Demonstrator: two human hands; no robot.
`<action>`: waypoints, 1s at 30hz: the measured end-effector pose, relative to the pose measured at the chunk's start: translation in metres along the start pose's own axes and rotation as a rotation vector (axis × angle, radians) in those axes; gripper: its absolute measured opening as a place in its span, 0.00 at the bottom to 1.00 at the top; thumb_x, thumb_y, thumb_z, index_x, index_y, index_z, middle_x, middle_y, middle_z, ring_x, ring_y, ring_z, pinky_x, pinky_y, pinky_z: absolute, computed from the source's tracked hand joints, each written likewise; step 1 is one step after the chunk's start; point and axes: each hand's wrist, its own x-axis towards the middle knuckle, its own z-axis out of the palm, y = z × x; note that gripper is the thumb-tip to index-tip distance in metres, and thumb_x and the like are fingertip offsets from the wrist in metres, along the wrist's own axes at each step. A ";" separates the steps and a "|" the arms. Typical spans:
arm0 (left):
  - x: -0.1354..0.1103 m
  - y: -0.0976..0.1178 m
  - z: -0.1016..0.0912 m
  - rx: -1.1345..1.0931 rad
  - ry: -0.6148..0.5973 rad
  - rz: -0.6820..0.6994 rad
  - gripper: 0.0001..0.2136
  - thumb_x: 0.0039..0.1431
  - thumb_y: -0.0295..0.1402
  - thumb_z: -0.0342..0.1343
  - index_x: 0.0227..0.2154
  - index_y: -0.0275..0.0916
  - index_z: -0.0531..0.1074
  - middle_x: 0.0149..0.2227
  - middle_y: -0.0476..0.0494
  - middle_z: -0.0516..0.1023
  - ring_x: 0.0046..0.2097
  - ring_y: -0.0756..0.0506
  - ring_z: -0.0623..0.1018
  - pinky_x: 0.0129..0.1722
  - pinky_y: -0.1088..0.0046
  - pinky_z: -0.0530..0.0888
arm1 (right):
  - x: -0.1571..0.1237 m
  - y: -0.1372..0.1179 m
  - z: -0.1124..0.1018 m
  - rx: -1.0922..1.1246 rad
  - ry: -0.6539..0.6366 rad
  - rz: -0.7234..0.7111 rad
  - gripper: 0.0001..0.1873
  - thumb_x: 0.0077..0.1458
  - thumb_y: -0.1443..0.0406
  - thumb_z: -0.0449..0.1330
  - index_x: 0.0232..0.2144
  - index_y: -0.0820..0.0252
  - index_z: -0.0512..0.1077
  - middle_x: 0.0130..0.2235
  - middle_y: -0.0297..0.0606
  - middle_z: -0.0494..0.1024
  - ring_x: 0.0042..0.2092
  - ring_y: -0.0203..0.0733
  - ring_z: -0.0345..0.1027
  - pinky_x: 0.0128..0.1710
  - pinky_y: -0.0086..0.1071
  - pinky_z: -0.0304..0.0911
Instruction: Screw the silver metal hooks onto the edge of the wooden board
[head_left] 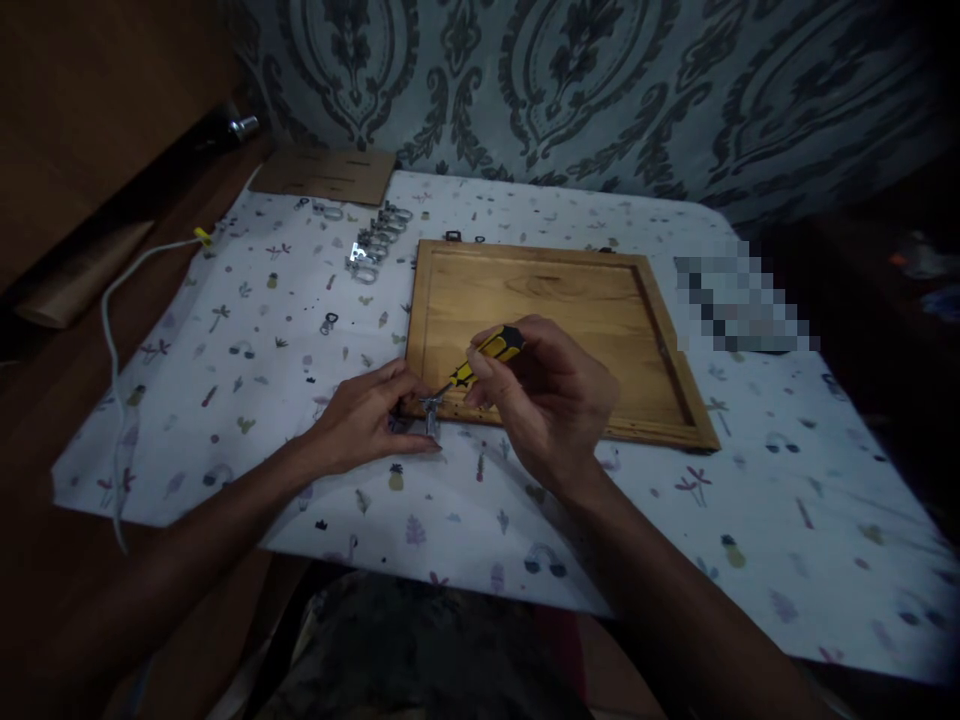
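A wooden framed panel (551, 300) lies flat on a white patterned sheet (262, 400). My right hand (551, 405) is closed round a yellow-and-black screwdriver (491, 352), its tip angled down to a small metal bracket (432, 410) at the panel's near left corner. There my left hand (367, 415) pinches the bracket against the frame's edge.
Several metal clasps (375, 245) lie in a row at the back left, one more loose clasp (328, 322) nearer. A brown cardboard piece (326, 175) sits at the back. A white cable (112, 330) runs along the left edge. A patterned wall stands behind.
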 end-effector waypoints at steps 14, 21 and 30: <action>0.000 -0.001 0.001 0.003 0.004 -0.020 0.21 0.54 0.49 0.70 0.45 0.43 0.75 0.41 0.46 0.75 0.39 0.42 0.77 0.37 0.65 0.75 | 0.010 -0.012 -0.009 0.116 -0.231 0.110 0.14 0.62 0.54 0.67 0.40 0.57 0.78 0.38 0.35 0.81 0.24 0.31 0.71 0.24 0.28 0.71; 0.001 0.003 -0.002 0.014 -0.012 0.003 0.21 0.57 0.48 0.69 0.46 0.42 0.74 0.42 0.47 0.76 0.40 0.44 0.77 0.38 0.67 0.76 | 0.002 -0.005 -0.003 0.003 -0.068 0.062 0.17 0.55 0.54 0.73 0.29 0.57 0.72 0.27 0.31 0.75 0.23 0.33 0.67 0.20 0.28 0.67; 0.000 0.000 0.000 -0.001 0.002 -0.002 0.21 0.56 0.52 0.68 0.44 0.43 0.75 0.40 0.47 0.75 0.38 0.44 0.77 0.36 0.66 0.75 | -0.004 -0.003 -0.004 -0.023 -0.017 -0.059 0.08 0.60 0.61 0.69 0.33 0.56 0.74 0.30 0.33 0.76 0.26 0.35 0.70 0.24 0.31 0.71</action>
